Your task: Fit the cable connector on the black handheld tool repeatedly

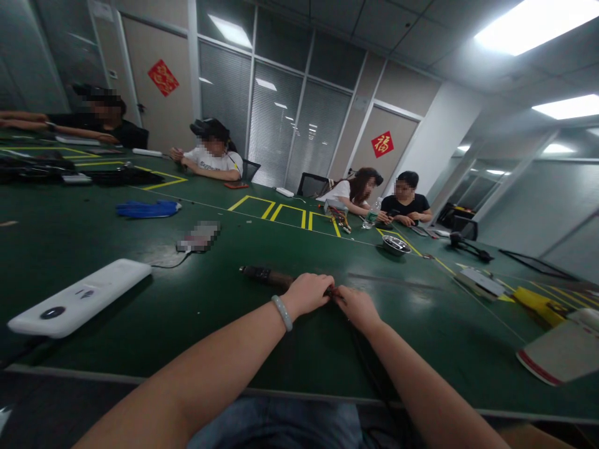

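Observation:
A dark, slim corded electric screwdriver [267,275] lies just above the green table [262,337], its narrow tip pointing left. My left hand [309,290] is closed around the rear part of its body, which hides that part. Close against it, my right hand [358,308] pinches the tail end where the black cord [367,358] joins. The exact joint between cord and tool is covered by my fingers. From there the cord runs down over the table's near edge.
On the left are a long white device [88,298], cabled to a blurred phone-like object [200,237], and a blue glove [147,209]. A metal bowl [395,245] stands beyond my right hand. At right sit a white bucket [564,349] and a yellow item [538,304]. Several people sit across.

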The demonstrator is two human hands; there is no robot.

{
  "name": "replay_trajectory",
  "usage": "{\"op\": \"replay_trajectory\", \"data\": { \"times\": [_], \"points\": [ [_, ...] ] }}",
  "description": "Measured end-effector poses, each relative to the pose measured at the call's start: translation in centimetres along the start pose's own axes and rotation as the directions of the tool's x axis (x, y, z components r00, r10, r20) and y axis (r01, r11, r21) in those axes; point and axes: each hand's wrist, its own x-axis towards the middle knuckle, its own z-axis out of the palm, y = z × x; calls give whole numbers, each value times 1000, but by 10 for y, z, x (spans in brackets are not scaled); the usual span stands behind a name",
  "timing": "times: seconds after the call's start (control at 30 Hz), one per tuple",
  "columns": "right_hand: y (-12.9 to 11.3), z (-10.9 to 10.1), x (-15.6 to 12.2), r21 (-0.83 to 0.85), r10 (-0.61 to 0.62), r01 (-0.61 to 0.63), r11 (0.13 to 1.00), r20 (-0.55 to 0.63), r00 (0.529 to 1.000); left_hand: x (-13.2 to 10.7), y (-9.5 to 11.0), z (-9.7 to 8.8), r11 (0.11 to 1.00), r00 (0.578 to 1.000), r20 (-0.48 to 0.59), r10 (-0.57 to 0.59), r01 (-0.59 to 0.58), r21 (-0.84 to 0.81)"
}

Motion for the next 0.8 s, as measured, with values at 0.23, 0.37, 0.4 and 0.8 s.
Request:
{"op": "replay_trajectory", "data": {
  "times": [0.23, 0.37, 0.4, 0.8],
  "points": [
    [9, -2, 12, -64, 10, -11, 998, -14, 1000, -2, -1, -7, 996, 995, -54, 87, -87, 12],
    [52, -8, 2, -78, 126, -127, 989, -24, 992, -4, -9, -9, 991, 984, -121, 131, -133, -8],
    [68, -10, -6, -87, 178, -180, 980, -26, 984, -4, -11, -9, 992, 985, -123, 123, -125, -12],
    [284, -26, -189, -24, 844, -856, 516, -155, 513, -7, -27, 21, 982, 978, 187, -90, 118, -147]
  ]
}}
